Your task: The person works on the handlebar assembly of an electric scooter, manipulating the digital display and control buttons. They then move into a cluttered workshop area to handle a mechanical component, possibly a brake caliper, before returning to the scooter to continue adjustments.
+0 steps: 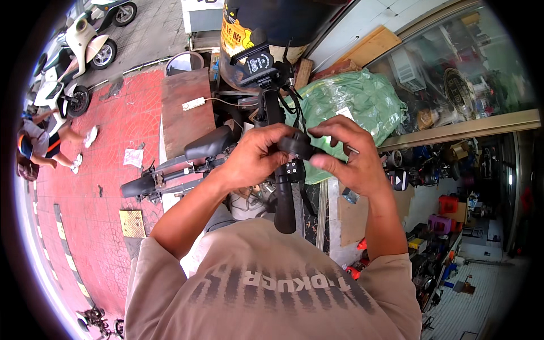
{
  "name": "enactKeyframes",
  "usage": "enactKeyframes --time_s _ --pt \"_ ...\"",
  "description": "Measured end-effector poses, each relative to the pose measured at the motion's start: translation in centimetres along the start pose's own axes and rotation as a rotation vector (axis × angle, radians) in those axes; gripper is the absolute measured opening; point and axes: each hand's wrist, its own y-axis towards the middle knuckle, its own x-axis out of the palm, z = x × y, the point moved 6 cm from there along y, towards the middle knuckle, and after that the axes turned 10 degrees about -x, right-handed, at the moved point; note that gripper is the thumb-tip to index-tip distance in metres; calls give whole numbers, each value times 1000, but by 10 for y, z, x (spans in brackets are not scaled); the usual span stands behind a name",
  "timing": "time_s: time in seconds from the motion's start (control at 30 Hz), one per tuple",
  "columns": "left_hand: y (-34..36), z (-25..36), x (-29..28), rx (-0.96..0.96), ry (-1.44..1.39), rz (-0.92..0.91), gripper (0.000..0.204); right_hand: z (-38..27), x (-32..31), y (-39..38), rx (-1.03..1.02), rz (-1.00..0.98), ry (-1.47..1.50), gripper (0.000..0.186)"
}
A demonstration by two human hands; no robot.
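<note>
Between my hands is a round black part (295,146), held against the handlebar of a small electric scooter or bike. My left hand (256,156) pinches it with thumb and fingers from the left. On its other side is my right hand (354,153), with fingers bent and the thumb and index fingertips close to the part. A thin metal rod (352,149) shows between those right fingers; its full shape is hidden. Below the part are a small black switch block (292,168) and a black handlebar grip (285,209), which points toward me.
A black saddle (209,143) and rear mudguard (139,188) extend left over red paving. Beyond the handlebar are a green plastic sack (362,105) and a dark barrel (277,34). A glass case (453,73) stands right. Parked scooters (85,45) and a person (42,139) are at left.
</note>
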Motion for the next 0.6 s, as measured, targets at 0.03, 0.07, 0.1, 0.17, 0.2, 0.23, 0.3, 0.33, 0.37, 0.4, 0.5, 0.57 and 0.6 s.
enactKeyframes --time_s 0.03,0.07,0.1,0.17,0.2,0.23,0.3,0.33,0.37,0.4,0.5,0.57,0.6 --pt "1 4 -1 72 28 16 39 -2 0 2 -2 -36 -58 48" --pt "2 8 -3 145 57 33 41 -6 0 5 -4 -72 -116 52" --pt "3 12 -4 218 86 49 44 -10 0 8 -5 -107 -174 56" --pt "8 17 -5 290 115 66 48 -18 3 9 20 -83 -281 62" --pt "10 17 -5 326 139 81 49 -18 7 7 47 -48 -306 62" --pt "10 15 -6 357 171 103 49 -16 11 5 65 -15 -323 62" --pt "11 8 -4 357 233 103 51 -19 19 5 14 -18 -386 61" --pt "10 6 -2 349 268 97 52 -21 23 3 17 -22 -420 60" --pt "9 5 0 341 304 91 52 -22 26 3 20 -26 -454 59" --pt "10 5 1 338 348 91 51 -20 28 2 24 -32 -462 59" --pt "6 10 4 357 431 115 50 -16 34 -1 18 7 -512 58" --pt "6 9 5 354 440 139 49 -17 37 -2 32 39 -523 58" --pt "7 9 6 353 444 152 49 -18 38 -3 38 54 -528 57"
